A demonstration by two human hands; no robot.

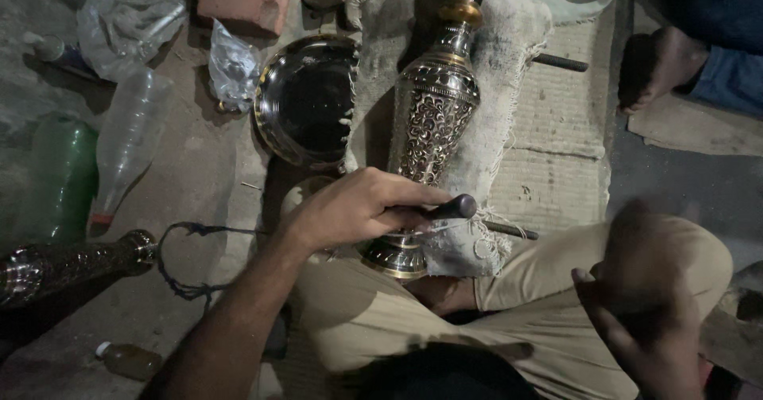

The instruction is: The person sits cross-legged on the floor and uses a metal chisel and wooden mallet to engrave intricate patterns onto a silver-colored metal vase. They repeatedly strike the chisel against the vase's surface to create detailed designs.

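While the left hand (pixel 358 209) curls tightly around a dark round-ended tool handle (pixel 455 207), its tip rests against the lower body of an ornate engraved metal vase (pixel 433 114). That vase lies on a frayed, dirty white cloth (pixel 509 74) across the person's lap, neck pointing to twelve o'clock and foot (pixel 395 257) towards six. At four o'clock the right hand (pixel 644 289) hovers above the beige trouser knee, blurred and loosely open, holding nothing that can be made out. Just beside the vase at ten o'clock sits a shiny round metal plate (pixel 306 102) on the floor. Further towards nine o'clock lie a clear plastic bottle (pixel 127 138) and a green plastic bottle (pixel 60 173). Another person's bare foot (pixel 656 66) shows at two o'clock.
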